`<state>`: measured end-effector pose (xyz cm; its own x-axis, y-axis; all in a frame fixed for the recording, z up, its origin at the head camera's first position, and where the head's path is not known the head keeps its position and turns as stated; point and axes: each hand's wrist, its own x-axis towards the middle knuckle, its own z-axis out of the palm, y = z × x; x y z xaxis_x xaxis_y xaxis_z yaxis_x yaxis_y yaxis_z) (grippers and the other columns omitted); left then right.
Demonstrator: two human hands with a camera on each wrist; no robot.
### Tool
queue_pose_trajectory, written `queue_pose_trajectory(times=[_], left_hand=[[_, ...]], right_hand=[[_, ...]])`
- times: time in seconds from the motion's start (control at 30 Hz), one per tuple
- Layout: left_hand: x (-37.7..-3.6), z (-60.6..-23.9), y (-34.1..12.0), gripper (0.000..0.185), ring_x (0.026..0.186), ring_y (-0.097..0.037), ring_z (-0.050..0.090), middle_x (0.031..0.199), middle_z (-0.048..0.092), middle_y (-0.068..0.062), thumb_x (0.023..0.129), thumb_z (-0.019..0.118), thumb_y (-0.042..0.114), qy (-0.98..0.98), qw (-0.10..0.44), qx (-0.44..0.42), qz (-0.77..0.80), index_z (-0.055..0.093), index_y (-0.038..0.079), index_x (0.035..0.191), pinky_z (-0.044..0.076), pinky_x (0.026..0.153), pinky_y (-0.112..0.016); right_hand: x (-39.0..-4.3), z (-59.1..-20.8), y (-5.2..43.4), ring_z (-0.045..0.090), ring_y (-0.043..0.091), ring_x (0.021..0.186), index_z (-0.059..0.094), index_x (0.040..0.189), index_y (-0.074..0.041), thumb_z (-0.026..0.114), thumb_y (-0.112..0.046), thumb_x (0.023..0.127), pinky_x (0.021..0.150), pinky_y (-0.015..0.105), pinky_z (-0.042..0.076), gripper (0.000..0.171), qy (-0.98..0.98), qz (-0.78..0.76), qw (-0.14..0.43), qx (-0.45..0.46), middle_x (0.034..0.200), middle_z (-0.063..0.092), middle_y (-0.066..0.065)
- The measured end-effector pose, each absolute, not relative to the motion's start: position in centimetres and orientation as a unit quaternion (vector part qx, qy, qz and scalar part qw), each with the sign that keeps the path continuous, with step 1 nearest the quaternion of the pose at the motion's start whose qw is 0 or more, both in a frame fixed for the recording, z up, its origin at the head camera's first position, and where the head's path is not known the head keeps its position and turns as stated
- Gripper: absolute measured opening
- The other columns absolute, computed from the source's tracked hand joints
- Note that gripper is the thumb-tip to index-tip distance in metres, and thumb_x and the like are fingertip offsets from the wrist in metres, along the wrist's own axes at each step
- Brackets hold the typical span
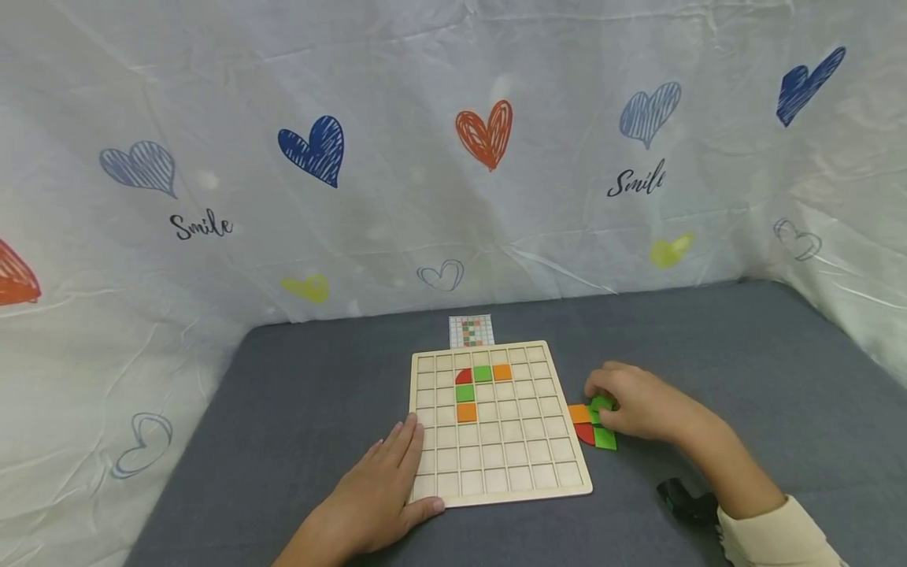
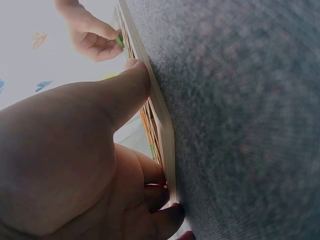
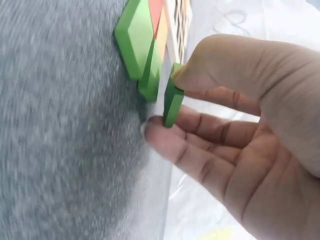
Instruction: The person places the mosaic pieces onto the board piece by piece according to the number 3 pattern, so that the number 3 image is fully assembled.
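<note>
On the white cloth (image 1: pixel 397 213) behind the table (image 1: pixel 319 378), two words in black script can be read. At ten o'clock from the gridded board (image 1: pixel 516 454) stands one "Smile" (image 1: pixel 201 226), at four o'clock from a light-blue heart (image 1: pixel 142 167); at one o'clock from the board, a second "Smile" (image 1: pixel 636 181), at six o'clock from another light-blue heart (image 1: pixel 648 114).

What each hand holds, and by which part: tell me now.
The right hand pinches a green tile near its opposite ends. The left hand grips nothing; it rests along the left edge of the wooden grid board.
</note>
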<state>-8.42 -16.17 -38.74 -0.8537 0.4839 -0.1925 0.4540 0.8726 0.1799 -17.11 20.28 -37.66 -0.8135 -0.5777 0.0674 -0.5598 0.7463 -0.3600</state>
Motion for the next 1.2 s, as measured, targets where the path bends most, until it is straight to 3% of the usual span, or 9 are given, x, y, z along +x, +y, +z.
queue_pose_trajectory(times=[0.23, 0.73, 1.2], left_hand=[[-8.4, -38.9, -16.2, 0.091, 0.134, -0.029, 0.012, 0.149, 0.008, -0.014, 0.084, 0.033, 0.067, 0.961, 0.117, 0.243, 0.059, 0.016, 0.001, 0.144, 0.024, 0.102, -0.047], [-8.6, -39.1, -16.2, 0.091, 0.135, -0.027, 0.01, 0.149, 0.006, -0.012, 0.084, 0.033, 0.068, 0.962, 0.129, 0.235, 0.056, 0.014, 0.003, 0.144, 0.023, 0.103, -0.047], [-8.4, -38.9, -16.2, 0.09, 0.134, -0.03, 0.013, 0.149, 0.009, -0.015, 0.085, 0.033, 0.067, 0.961, 0.116, 0.243, 0.067, 0.017, 0.001, 0.143, 0.025, 0.102, -0.048]], right_hand=[[-16.8, -37.6, 19.4, 0.046, 0.008, 0.068, 0.062, 0.089, -0.015, 0.064, -0.005, 0.077, 0.059, 0.024, 0.042, 0.016, 0.928, -0.204, 0.009, -0.312, 0.081, 0.054, -0.007], [-17.5, -37.6, 16.4, 0.049, 0.01, 0.076, 0.063, 0.09, -0.017, 0.063, -0.006, 0.077, 0.065, 0.026, 0.042, 0.017, 0.911, -0.2, 0.002, -0.361, 0.086, 0.055, -0.009], [-17.9, -37.8, 11.7, 0.043, 0.009, 0.07, 0.061, 0.082, -0.017, 0.059, -0.001, 0.074, 0.062, 0.024, 0.037, 0.018, 0.887, -0.187, -0.008, -0.423, 0.077, 0.053, -0.006]])
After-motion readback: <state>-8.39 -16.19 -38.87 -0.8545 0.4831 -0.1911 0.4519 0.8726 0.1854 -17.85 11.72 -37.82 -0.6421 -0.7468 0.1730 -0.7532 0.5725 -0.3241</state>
